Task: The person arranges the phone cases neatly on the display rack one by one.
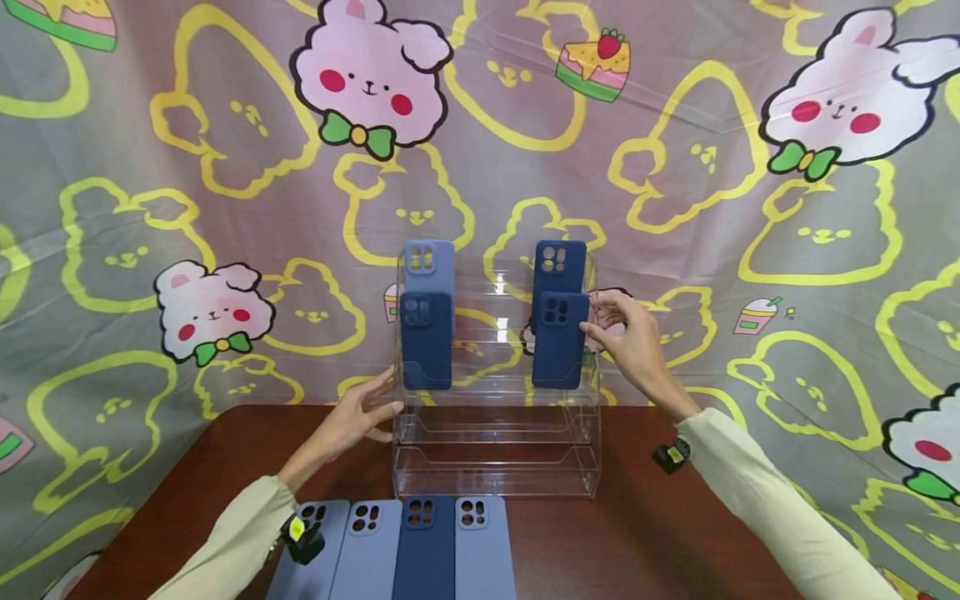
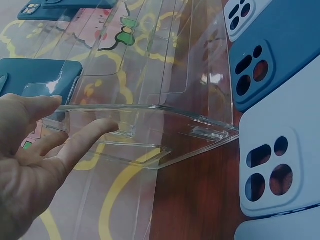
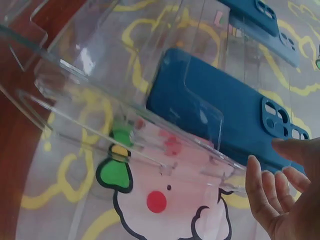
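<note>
A clear tiered display rack [image 1: 495, 457] stands on the table. On its upper tiers, a light blue phone case [image 1: 442, 271] is behind a dark blue one [image 1: 427, 354] at left. Two dark blue cases, a back one [image 1: 573, 265] and a front one [image 1: 558, 354], stand at right. My right hand [image 1: 630, 337] is at the front right case's outer edge, thumb by the edge and fingers loosely bent beside it. My left hand [image 1: 352, 421] is at the rack's left side, fingers spread around its edge [image 2: 165, 108], holding no case.
Several phone cases lie side by side on the table in front of the rack, including a dark blue case [image 1: 423, 554] and a light blue case [image 1: 486, 558]. The brown table [image 1: 637, 533] extends to both sides. A patterned cloth [image 1: 495, 125] hangs behind.
</note>
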Tool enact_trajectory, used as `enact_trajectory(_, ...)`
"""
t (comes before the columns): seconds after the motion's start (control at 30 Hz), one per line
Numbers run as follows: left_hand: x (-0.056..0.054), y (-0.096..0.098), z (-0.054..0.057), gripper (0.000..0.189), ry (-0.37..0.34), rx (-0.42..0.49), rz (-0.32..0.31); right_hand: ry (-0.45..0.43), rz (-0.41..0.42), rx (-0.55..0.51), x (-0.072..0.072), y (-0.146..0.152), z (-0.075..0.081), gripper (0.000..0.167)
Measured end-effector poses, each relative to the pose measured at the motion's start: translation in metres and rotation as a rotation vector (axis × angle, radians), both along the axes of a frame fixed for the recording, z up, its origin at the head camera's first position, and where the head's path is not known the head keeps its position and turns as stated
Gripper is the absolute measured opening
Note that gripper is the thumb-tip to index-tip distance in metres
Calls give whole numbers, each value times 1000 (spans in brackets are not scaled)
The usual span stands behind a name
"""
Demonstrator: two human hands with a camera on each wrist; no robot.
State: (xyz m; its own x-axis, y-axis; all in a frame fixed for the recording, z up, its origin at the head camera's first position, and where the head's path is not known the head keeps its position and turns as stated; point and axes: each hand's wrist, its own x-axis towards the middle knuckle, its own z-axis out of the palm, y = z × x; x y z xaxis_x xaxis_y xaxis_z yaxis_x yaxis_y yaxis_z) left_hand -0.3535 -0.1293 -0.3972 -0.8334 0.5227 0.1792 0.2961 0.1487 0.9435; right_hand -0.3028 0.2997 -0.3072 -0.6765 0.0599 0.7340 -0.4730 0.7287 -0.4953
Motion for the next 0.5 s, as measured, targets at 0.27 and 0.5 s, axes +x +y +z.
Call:
enact_trajectory(0.27, -2, -2, 1, 75, 3, 20, 0, -17, -43, -9, 13, -6, -7, 33)
enact_trajectory(0.5, 1, -2, 0, 77, -35, 45, 0, 56, 7, 20, 29, -19, -24, 25)
